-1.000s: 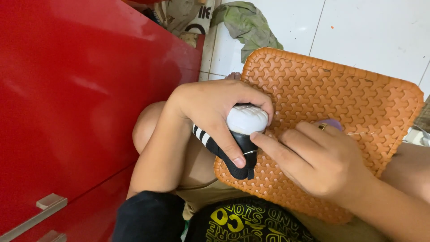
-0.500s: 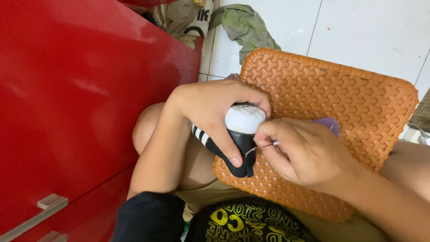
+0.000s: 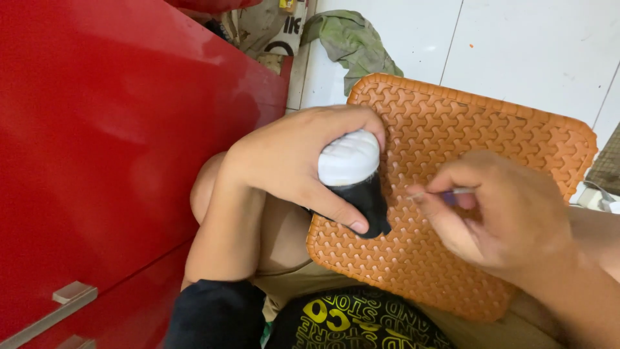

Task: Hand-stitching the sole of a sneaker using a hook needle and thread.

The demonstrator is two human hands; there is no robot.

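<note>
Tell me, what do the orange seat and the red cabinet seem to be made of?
The orange seat looks like moulded plastic: its woven pattern is uniform and slightly shiny. The red cabinet has a smooth glossy face with soft reflections, perhaps lacquered board or painted metal; I can't tell which.

Orange woven-pattern mat [image 3: 478, 161], red cabinet [image 3: 116, 129]

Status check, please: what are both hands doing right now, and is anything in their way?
Left hand grips black sock with white toe. Right hand pinches thin needle beside it. Orange woven plastic mat beneath; nothing blocking.
</note>
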